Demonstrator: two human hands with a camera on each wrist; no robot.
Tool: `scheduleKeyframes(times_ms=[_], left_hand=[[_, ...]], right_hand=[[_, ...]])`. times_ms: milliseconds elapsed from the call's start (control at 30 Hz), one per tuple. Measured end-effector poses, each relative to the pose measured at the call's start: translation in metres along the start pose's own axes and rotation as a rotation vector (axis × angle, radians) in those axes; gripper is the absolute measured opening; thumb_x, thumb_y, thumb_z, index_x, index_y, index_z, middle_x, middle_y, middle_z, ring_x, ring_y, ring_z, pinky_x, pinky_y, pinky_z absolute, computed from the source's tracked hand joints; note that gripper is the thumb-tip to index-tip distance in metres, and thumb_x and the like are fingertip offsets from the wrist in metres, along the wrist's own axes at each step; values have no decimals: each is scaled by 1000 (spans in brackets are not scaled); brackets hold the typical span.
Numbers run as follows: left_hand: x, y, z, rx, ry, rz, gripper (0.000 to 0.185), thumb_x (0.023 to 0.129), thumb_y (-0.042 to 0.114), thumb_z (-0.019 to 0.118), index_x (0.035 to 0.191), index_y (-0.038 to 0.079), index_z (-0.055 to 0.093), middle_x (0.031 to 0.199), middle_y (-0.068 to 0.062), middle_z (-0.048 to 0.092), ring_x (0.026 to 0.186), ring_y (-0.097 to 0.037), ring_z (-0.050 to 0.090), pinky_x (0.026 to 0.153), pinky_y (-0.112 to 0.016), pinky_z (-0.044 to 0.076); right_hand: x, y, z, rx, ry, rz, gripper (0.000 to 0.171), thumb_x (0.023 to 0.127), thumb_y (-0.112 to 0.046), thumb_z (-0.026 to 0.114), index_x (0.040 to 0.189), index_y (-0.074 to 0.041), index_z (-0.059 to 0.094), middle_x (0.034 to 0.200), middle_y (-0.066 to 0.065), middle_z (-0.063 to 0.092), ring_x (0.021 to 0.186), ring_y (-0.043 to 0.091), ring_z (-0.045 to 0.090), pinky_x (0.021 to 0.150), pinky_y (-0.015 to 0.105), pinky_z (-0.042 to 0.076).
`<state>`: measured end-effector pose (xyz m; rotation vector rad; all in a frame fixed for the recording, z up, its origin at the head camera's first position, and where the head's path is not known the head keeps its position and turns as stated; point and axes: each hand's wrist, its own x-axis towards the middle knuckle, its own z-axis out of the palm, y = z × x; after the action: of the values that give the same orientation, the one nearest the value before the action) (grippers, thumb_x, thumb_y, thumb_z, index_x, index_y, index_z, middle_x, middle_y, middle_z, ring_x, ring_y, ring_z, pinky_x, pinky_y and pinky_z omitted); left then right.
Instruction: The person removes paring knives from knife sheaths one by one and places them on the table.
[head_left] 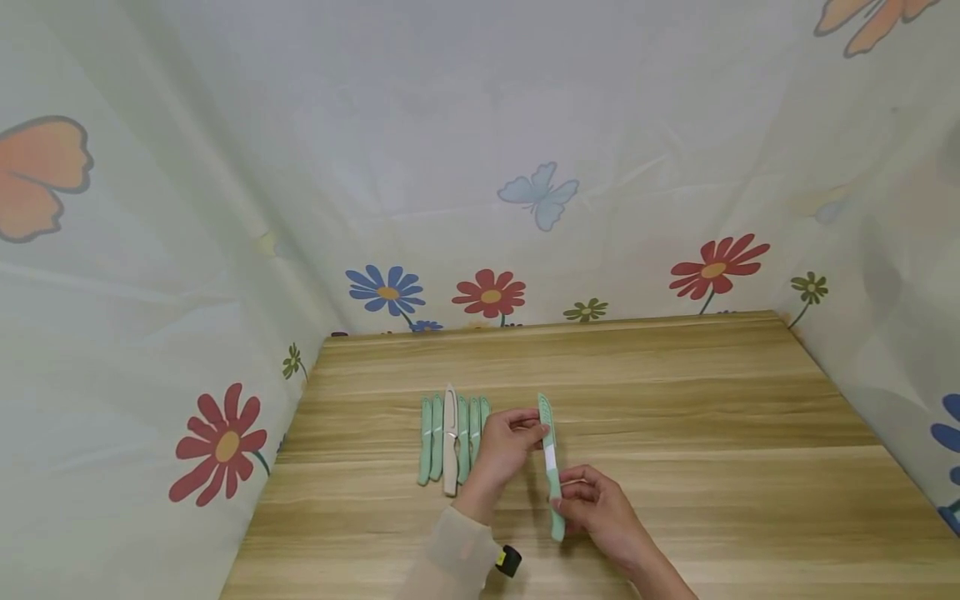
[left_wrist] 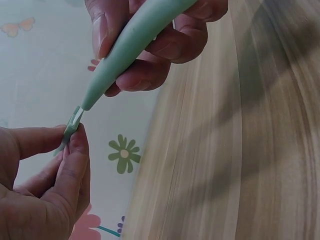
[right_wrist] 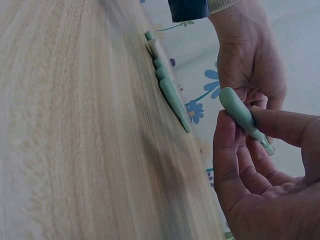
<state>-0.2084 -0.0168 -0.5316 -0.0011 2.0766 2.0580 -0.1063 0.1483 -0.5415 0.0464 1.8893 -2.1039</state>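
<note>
Above the table a paring-sized knife with a mint-green handle is held up in both hands. A green sheath covers the front of its blade, and a bright strip of bare blade shows between sheath and handle. My left hand pinches the sheath between thumb and fingers. My right hand grips the handle, thumb on one side, fingers on the other. In the left wrist view the handle points away from the sheath. The right wrist view shows the handle's rounded end.
Left of the hands, several green sheathed knives lie side by side on the wood-grain table, with one larger beige knife among them. Flower-printed curtains surround the table's back and sides. A black device sits at the left wrist.
</note>
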Motion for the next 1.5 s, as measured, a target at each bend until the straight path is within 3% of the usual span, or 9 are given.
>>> scheduleKeyframes(times_ms=[400, 567, 700, 967, 1500], left_hand=[[2, -4, -4, -13, 29, 17, 27, 90, 3, 76, 116, -3, 74, 97, -9, 73, 82, -10, 68, 83, -39, 65], [3, -3, -8, -21, 97, 55, 29, 91, 3, 75, 119, -6, 71, 100, -14, 74, 82, -12, 71, 80, -34, 65], [3, 3, -11, -55, 130, 76, 30, 92, 2, 74, 120, -9, 70, 103, -18, 73, 83, -13, 71, 78, -28, 64], [1, 1, -15, -15, 113, 44, 30, 92, 5, 76, 119, -5, 71, 102, -15, 73, 84, -14, 71, 76, -27, 64], [-16, -12, -6, -21, -14, 27, 28, 90, 4, 75, 117, -4, 73, 97, -12, 71, 80, -11, 68, 73, -31, 64]], right_hand=[[-1, 2, 1, -49, -38, 22, 49, 94, -7, 72, 132, 9, 47, 104, 11, 70, 82, 15, 68, 71, 35, 62], [-1, 4, 1, -73, -107, 15, 45, 93, -8, 73, 128, 9, 50, 102, 11, 70, 83, 18, 68, 70, 36, 63], [-1, 5, 0, -82, -110, 10, 45, 93, -7, 74, 128, 8, 51, 100, 9, 70, 82, 19, 70, 69, 38, 64], [0, 2, 0, -58, -49, 19, 48, 91, -6, 75, 129, 10, 50, 100, 9, 69, 82, 16, 69, 70, 37, 63], [4, 0, -5, -75, 86, 4, 49, 93, -8, 74, 133, 8, 52, 107, 13, 72, 83, 15, 70, 70, 33, 63]])
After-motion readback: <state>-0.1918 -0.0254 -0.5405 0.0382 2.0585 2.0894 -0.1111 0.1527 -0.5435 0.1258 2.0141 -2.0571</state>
